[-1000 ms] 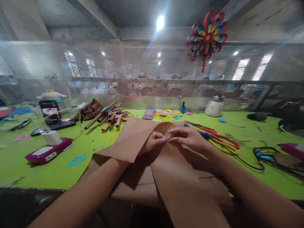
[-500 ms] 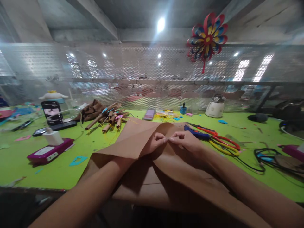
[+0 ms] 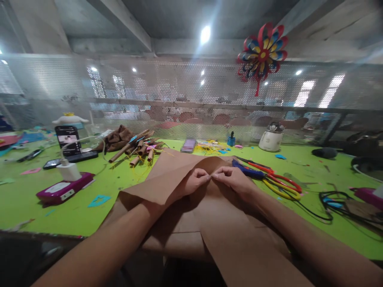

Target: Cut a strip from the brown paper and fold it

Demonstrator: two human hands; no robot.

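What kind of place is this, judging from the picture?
Probably a craft workshop: both hands pinch brown paper on a green table, with scissors, rolled paper tubes and a paper pinwheel nearby.

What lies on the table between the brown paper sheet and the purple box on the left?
In the head view, only bare green table and a small blue paper scrap separate the brown paper from the purple box.

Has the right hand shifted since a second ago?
Yes. The right hand has closed leftward to meet the left hand, drawing away from the scissors as both pinch the brown paper.
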